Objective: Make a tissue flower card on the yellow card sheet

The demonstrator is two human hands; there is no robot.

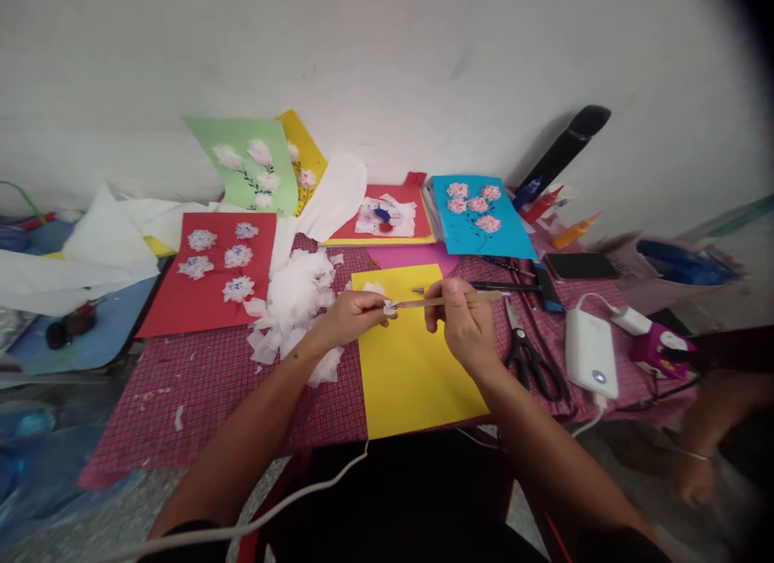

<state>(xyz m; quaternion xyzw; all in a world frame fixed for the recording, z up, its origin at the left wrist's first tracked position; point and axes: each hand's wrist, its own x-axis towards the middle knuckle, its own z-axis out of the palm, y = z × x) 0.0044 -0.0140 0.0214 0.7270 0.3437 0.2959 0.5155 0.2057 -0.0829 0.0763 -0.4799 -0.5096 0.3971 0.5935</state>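
Note:
My left hand [349,317] pinches a small piece of white tissue paper [389,307] between thumb and fingers. In my right hand [465,327] is a thin pale wooden stick [416,303], its left end touching or very near the tissue. Both hands hover over a yellow sheet of paper [417,377]. A white tissue flower [373,288] sits near that sheet's upper left corner, partly hidden behind my left hand. Left of the sheet lies a heap of torn white tissue squares [299,285].
A red card with tissue flowers [226,264] lies left; a blue one [484,216] leans at the back. Scissors [529,357], a white power bank [591,349] and a black phone [580,265] lie right. Another person's hand [695,474] shows at far right.

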